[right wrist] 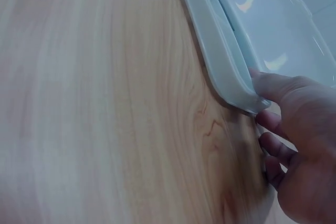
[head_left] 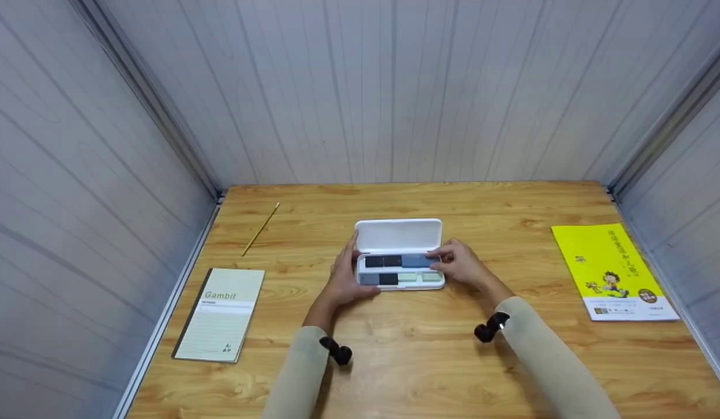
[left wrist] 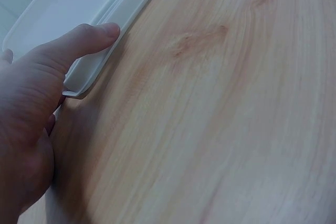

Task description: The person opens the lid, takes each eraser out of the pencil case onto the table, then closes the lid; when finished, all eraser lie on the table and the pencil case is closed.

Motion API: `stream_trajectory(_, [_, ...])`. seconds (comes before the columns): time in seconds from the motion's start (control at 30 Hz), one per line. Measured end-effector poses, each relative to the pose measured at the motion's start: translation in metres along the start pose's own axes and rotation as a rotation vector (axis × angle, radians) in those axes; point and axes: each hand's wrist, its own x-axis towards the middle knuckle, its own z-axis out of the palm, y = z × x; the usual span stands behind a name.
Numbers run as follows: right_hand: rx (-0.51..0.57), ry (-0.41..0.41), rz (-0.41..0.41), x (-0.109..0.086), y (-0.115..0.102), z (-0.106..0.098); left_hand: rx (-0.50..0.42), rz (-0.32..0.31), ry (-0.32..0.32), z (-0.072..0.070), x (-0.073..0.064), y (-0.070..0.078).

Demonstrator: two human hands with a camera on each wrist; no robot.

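A white pencil case (head_left: pixel 400 286) lies on the table, its lid (head_left: pixel 398 235) raised at the back. Two rows of small rectangular blocks fill it: a black block (head_left: pixel 383 261) and a blue block (head_left: pixel 415 261) behind, grey, black and pale green blocks (head_left: pixel 407 277) in front. My left hand (head_left: pixel 344 278) grips the case's left end, thumb over its front rim in the left wrist view. At the right end, my right hand (head_left: pixel 466 265) pinches the blue block between thumb and forefinger. Its other fingers (right wrist: pixel 273 142) curl outside the case wall.
To the left lie a pencil (head_left: pixel 260 229) and a pale notebook (head_left: pixel 220 314) marked Gambit. A yellow book (head_left: pixel 592 256) lies at the right, near the side wall. Pale panels (head_left: pixel 360 93) enclose the table at the back and sides.
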Motion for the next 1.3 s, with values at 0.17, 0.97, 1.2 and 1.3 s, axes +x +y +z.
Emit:
stream_trajectory(0.17, [0.005, -0.021, 0.041, 0.0017, -0.0029, -0.0030, 0.000, 0.001, 0.001, -0.0001, 0.0001, 0.0007])
stream_trajectory(0.97, [-0.004, -0.018, 0.064, 0.0039, -0.0076, -0.0026, -0.005, 0.009, -0.004, -0.0007, 0.0012, 0.0002])
stream_trajectory(1.2, [-0.005, -0.025, 0.089, 0.0037, -0.0070, -0.0033, -0.019, 0.006, -0.002, -0.0005, 0.0002, 0.0008])
stream_trajectory(1.3, [0.005, -0.014, 0.088, 0.0028, -0.0040, -0.0017, -0.014, 0.000, -0.009, -0.0009, -0.0006, 0.0017])
